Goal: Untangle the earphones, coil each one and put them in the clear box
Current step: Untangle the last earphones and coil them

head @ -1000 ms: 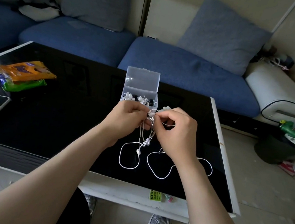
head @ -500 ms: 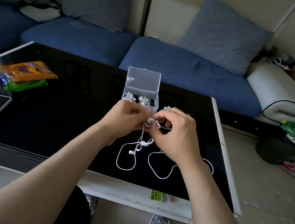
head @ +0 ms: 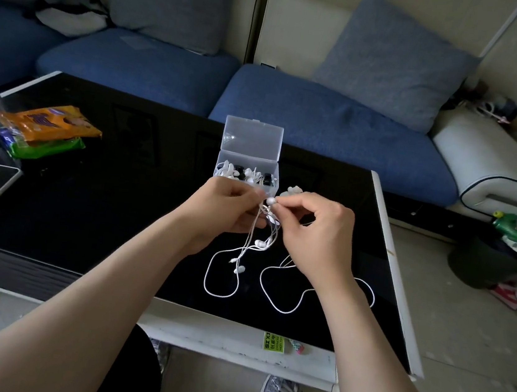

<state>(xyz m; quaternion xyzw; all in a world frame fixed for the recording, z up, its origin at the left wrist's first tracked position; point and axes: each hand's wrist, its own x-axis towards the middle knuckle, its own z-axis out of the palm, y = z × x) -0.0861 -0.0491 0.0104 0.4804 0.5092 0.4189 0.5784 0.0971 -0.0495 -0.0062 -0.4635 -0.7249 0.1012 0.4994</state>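
Wide counter [head: 113, 197] stretches left of the left grip [head: 226, 206], which clutches the tangled earphones [head: 259, 244], its fingertips mostly hidden. Just beyond both grips the clear box [head: 252, 141] stands open, its contents hard to count. The right grip [head: 314, 232] pinches one bud; a cord loop vanishes behind its wrist, with the counter's edge near.

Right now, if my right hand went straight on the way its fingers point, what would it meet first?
Most likely the left hand, gripping the earphone cords, just past the earbud the right hand pinches; depth unclear.
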